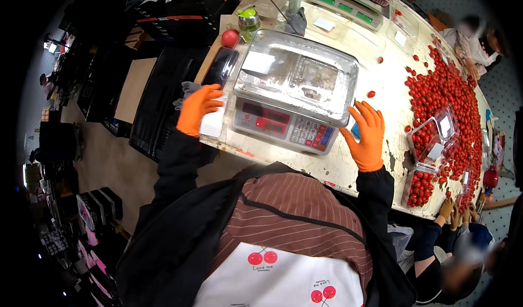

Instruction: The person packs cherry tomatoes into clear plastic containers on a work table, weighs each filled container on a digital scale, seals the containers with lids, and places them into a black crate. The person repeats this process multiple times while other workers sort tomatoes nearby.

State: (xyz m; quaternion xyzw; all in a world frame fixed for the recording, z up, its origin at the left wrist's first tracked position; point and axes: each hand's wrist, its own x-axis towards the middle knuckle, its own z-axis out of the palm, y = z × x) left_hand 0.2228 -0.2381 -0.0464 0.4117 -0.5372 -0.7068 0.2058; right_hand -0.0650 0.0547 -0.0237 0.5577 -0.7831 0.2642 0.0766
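Note:
Both my hands wear orange gloves. My left hand [198, 108] rests flat on a white paper pad [212, 124] at the table's left edge, beside a digital scale [280, 124]. An empty clear plastic clamshell box [297, 75] lies open on the scale's pan. My right hand [366, 134] is at the scale's right side, fingers curled around a small blue object [354, 131] that is mostly hidden. A single cherry tomato [371, 94] lies on the table just beyond that hand.
A large heap of cherry tomatoes [444, 94] covers the table's right side, with filled clamshell boxes [430, 138] next to it. Another person's hands [455, 211] work at the lower right. A second scale [343, 4], a phone [219, 66], a red tomato [230, 37] and a jar [249, 21] lie farther back.

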